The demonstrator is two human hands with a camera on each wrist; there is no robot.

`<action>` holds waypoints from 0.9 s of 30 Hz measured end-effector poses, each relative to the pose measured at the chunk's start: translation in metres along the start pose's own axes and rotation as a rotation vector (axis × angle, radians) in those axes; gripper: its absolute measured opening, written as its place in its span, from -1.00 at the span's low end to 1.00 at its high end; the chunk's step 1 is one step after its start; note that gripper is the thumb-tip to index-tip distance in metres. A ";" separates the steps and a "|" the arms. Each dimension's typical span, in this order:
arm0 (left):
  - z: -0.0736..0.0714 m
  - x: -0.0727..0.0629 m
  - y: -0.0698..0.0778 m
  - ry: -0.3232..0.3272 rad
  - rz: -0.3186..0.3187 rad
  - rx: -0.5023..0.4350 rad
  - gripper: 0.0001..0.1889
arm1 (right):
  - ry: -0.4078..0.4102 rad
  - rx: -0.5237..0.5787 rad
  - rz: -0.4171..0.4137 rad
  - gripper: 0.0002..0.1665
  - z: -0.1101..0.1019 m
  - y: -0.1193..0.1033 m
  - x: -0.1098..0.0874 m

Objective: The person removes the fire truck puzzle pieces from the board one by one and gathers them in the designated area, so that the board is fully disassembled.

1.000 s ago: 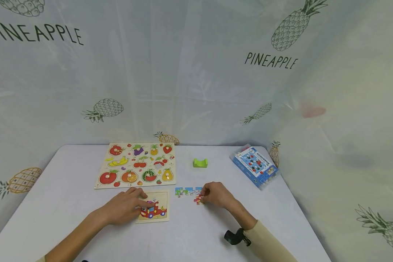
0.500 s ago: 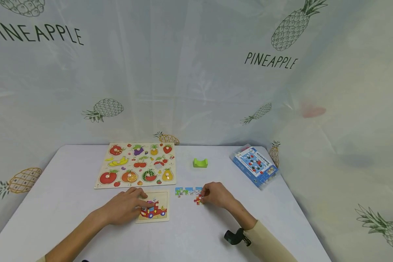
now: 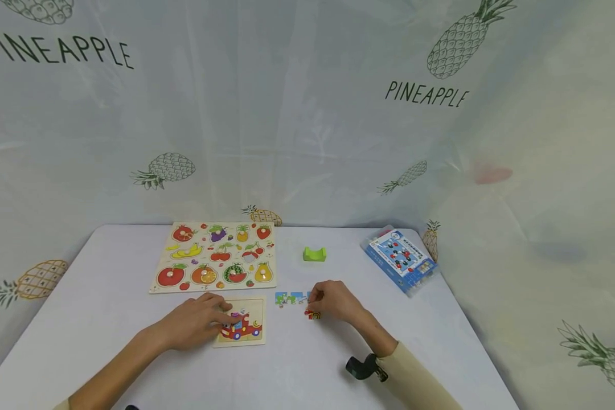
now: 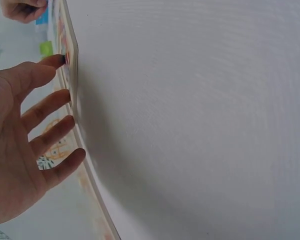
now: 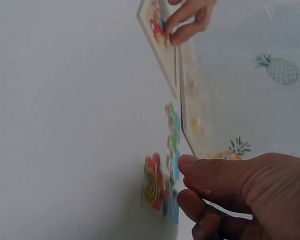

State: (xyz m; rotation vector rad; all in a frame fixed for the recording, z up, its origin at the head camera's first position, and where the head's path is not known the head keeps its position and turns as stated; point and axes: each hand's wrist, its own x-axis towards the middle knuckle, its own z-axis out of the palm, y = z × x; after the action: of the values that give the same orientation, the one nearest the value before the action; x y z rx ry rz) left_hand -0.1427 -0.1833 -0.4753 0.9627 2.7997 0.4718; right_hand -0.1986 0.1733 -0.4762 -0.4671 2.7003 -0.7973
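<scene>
My left hand (image 3: 196,322) rests at a square wooden puzzle board (image 3: 256,307) bearing a red truck picture, index fingertip touching the picture. In the left wrist view its fingers (image 4: 52,135) are spread along the board's edge. My right hand (image 3: 335,302) hovers over a short row of jigsaw pieces (image 3: 288,298), blue and green. Below that row lies a red piece with a yellow spiral (image 5: 151,185), just under the fingertips. In the right wrist view, thumb and index finger are bent toward each other with a gap; I see no piece between them. The hand covers the row's right end.
A large wooden fruit puzzle (image 3: 215,256) lies behind the left hand. A small green block (image 3: 315,254) stands beyond the jigsaw pieces. At the back right lies a blue box in clear wrapping (image 3: 400,259). A pineapple-print sheet (image 3: 287,114) hangs behind the table.
The right hand has risen slightly and shifted left over the pieces, showing more of the red piece's yellow part. The left hand stays put on the board; the head view has shifted a little.
</scene>
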 end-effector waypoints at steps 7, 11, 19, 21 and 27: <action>0.000 -0.002 -0.004 -0.023 -0.009 -0.037 -0.65 | -0.014 0.046 -0.042 -0.87 0.024 -0.034 0.016; -0.001 -0.002 -0.007 -0.029 -0.023 -0.063 -0.67 | -0.050 0.074 -0.100 -0.87 0.042 -0.054 0.026; -0.001 -0.001 -0.010 -0.036 -0.032 -0.113 -0.69 | -0.111 -0.062 -0.253 -0.65 0.071 -0.084 0.042; 0.000 -0.001 -0.010 -0.035 -0.022 -0.119 -0.69 | -0.104 -0.109 -0.271 -0.61 0.075 -0.089 0.043; 0.002 -0.001 -0.009 -0.026 -0.018 -0.116 -0.68 | -0.091 -0.134 -0.263 -0.62 0.080 -0.096 0.042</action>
State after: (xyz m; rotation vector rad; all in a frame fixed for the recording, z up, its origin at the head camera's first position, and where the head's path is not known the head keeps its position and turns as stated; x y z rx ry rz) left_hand -0.1466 -0.1903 -0.4801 0.9116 2.7217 0.6076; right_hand -0.1868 0.0428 -0.4940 -0.8814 2.6507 -0.6428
